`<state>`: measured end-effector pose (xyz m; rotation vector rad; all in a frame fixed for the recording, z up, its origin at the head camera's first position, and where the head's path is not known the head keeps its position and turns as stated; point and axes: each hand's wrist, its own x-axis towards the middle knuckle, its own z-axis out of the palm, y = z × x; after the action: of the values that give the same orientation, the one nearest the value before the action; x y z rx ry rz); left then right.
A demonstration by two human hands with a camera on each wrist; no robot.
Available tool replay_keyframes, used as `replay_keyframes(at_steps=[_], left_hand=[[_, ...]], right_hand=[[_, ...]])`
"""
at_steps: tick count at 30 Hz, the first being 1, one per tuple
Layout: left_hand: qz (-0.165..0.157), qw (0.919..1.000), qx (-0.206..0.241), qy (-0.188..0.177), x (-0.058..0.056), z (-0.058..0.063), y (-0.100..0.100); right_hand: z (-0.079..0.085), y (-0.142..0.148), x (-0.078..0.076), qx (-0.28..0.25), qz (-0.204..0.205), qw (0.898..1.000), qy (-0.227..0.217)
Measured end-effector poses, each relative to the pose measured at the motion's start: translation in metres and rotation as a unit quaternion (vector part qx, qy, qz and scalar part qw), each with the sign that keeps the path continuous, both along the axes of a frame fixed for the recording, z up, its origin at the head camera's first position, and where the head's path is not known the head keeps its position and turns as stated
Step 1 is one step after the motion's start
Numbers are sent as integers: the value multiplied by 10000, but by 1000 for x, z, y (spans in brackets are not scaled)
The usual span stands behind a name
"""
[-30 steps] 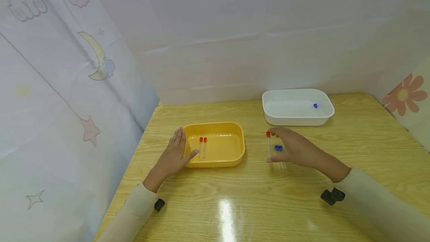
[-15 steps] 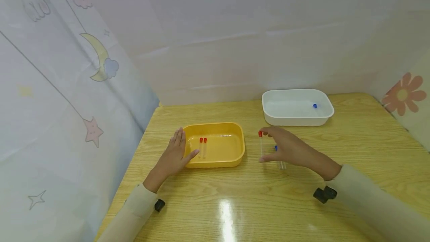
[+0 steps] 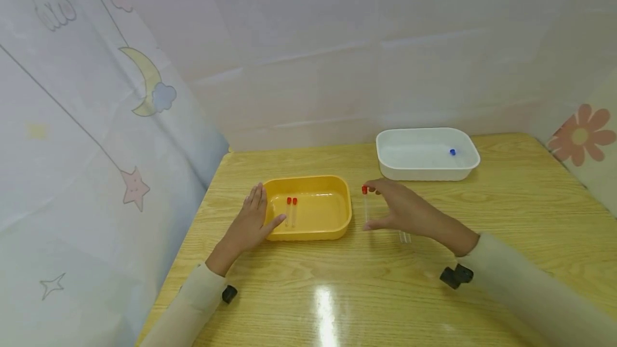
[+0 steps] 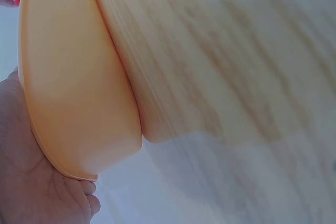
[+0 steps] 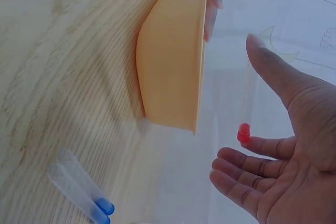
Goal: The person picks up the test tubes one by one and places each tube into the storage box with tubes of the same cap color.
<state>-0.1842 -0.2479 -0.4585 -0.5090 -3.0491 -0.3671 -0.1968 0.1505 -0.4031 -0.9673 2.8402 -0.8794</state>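
My right hand (image 3: 409, 209) pinches a clear test tube with a red cap (image 3: 366, 205), thumb at the bottom end and forefinger at the cap. It holds the tube upright beside the right wall of a yellow basin (image 3: 332, 233). My left hand (image 3: 247, 225) rests on the left end of that basin, fingers straight along the rim and thumb stretched over the near edge. Two red-capped tubes (image 3: 294, 210) lie side by side in the basin. In the right wrist view, two blue-capped tubes (image 5: 79, 184) lie on the table; the right hand hides their caps from the head view.
A white basin (image 3: 426, 174) stands at the back right, with a small blue cap (image 3: 452, 152) showing inside. The wooden table (image 3: 270, 293) meets a pale wall sheet at the back and a printed curtain (image 3: 96, 202) on the left.
My right hand has carried the red-capped tube leftward from above the blue-capped tubes to near the yellow basin. The blue caps have become covered in the head view. The left hand stays put.
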Motion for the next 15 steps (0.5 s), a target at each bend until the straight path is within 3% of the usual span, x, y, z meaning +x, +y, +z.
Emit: replay_keyframes(at_steps=[15], left_hand=[[9,10000,14,-2,1,1,1]], right_hand=[[1,-14,3,-59,132,9999,89]])
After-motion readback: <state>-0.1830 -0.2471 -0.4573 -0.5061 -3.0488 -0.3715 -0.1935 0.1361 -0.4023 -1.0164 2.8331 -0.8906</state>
